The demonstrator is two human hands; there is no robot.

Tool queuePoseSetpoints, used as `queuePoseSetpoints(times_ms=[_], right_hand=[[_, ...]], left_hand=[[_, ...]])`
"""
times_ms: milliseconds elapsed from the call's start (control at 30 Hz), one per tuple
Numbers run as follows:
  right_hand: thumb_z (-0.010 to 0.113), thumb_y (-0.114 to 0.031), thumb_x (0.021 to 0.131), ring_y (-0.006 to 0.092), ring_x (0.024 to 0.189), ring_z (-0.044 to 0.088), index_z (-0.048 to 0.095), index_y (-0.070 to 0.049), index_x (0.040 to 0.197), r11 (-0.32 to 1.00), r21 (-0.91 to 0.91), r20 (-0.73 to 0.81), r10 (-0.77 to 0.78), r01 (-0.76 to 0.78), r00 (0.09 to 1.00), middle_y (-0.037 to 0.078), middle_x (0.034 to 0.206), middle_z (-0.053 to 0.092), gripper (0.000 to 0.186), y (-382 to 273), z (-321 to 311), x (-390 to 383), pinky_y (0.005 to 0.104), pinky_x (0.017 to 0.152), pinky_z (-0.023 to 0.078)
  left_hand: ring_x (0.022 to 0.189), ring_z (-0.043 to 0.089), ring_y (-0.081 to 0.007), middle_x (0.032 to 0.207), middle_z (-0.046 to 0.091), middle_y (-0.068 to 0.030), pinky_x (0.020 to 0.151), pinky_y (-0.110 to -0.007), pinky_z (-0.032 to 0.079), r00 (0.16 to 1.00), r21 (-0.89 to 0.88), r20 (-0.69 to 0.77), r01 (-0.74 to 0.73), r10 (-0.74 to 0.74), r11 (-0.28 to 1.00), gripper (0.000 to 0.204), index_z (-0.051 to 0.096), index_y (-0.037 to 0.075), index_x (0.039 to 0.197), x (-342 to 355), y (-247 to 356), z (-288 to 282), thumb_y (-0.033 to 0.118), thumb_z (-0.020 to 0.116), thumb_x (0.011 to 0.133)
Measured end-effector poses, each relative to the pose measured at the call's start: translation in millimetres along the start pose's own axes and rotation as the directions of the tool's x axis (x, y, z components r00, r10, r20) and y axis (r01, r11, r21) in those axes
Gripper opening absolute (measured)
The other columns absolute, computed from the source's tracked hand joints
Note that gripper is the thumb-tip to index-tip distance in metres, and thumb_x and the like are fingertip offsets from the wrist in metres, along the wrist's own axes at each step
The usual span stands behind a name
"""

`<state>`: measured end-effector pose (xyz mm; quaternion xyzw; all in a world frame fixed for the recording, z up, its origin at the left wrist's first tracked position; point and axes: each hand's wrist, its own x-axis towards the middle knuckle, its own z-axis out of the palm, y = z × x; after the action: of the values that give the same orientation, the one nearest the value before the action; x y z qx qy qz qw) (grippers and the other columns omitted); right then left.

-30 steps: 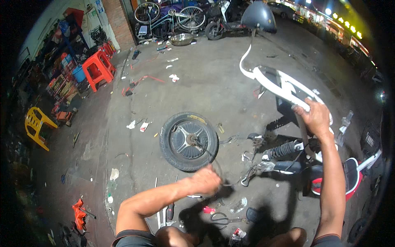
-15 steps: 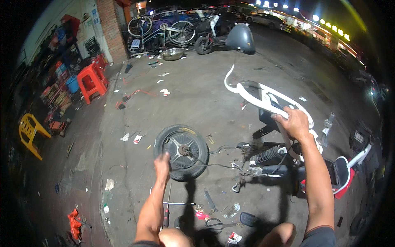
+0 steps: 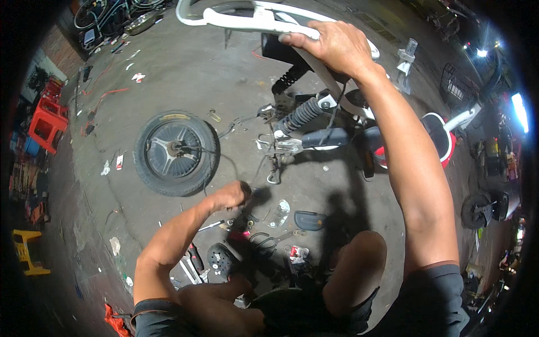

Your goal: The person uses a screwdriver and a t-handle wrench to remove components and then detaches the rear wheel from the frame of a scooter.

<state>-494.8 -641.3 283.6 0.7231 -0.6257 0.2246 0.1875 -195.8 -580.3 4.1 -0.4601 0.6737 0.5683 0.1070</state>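
My right hand (image 3: 339, 48) is wrapped over the white tubular frame (image 3: 236, 18) of a small scooter that lies on its side. Below the frame show a coil shock absorber (image 3: 303, 115) and a second, darker shock absorber (image 3: 289, 78). My left hand (image 3: 229, 195) is closed in a fist, low over the ground beside a detached wheel (image 3: 175, 153); whatever is in it, if anything, is hidden. From the wheel's hub a thin dark cable (image 3: 231, 159) runs out to the right, and its end near my left hand is hard to follow.
Scissors (image 3: 269, 240), a dark case (image 3: 310, 220) and a screwdriver (image 3: 196, 257) lie around my feet. Left of the wheel stand a red plastic stool (image 3: 48, 126) and a yellow chair (image 3: 29, 253). Bicycles (image 3: 106, 14) lean at the far left.
The view has turned to the right and downward. My left hand has gone from the wheel's near left edge to its near right side. My right hand keeps its hold on the frame.
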Motion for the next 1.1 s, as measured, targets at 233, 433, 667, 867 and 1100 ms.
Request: queuePoseSetpoints(times_ms=[233,433,667,867,1100], right_hand=[[0.055,-0.075,0.079,0.0342,0.083,0.069,0.073,-0.007,0.097,0.999,-0.038,0.052,0.039,-0.037,0.998,0.019,0.087,0.071,0.073,-2,-2,2,0.0432,0.073,0.053],[0.055,-0.077,0.077,0.0388,0.085,0.068,0.073,-0.015,0.103,0.995,0.019,0.08,0.097,-0.099,0.992,0.018,0.091,0.071,0.07,-8,-8,2,0.0476,0.076,0.052],[0.053,-0.076,0.078,0.0387,0.09,0.068,0.065,-0.026,0.123,0.994,-0.009,0.144,0.113,-0.113,0.983,0.02,0.095,0.07,0.069,-6,-8,2,0.0477,0.08,0.053],[0.053,-0.076,0.078,0.0382,0.092,0.067,0.067,-0.024,0.12,0.998,0.041,0.075,0.038,-0.041,0.996,0.018,0.097,0.071,0.068,-10,-10,-1,0.0473,0.082,0.052],[0.058,-0.07,0.079,0.0343,0.099,0.066,0.07,-0.019,0.116,0.996,0.071,0.06,0.044,-0.048,0.997,0.013,0.107,0.07,0.064,-15,-18,-10,0.042,0.087,0.052]], left_hand=[[0.044,0.042,-0.0135,0.059,0.05,-0.0014,0.037,-0.032,0.027,0.877,-0.538,-0.469,-0.381,0.108,0.752,0.025,0.064,0.005,0.085,72,49,-55,0.028,0.058,0.091],[0.046,0.025,-0.0082,0.058,0.029,0.0073,0.042,-0.027,0.017,0.744,-0.747,-0.655,-0.664,-0.132,-0.033,0.013,0.051,0.013,0.083,25,28,-142,0.016,0.051,0.096],[0.058,0.061,-0.0339,0.071,0.067,-0.0177,0.056,-0.044,0.047,0.887,0.573,-0.187,-0.25,0.422,0.78,0.022,0.068,0.001,0.084,-16,-27,-150,0.021,0.061,0.079],[0.09,0.066,-0.0414,0.093,0.067,-0.0272,0.079,-0.045,0.05,0.78,0.472,-0.495,-0.129,0.383,0.872,0.027,0.069,0.0,0.102,-27,23,-124,0.017,0.056,0.086],[0.063,0.051,-0.0178,0.071,0.06,-0.0067,0.061,-0.029,0.044,0.54,-0.143,-0.822,-0.501,0.179,0.854,0.028,0.07,0.004,0.109,10,40,-155,0.02,0.057,0.09]])
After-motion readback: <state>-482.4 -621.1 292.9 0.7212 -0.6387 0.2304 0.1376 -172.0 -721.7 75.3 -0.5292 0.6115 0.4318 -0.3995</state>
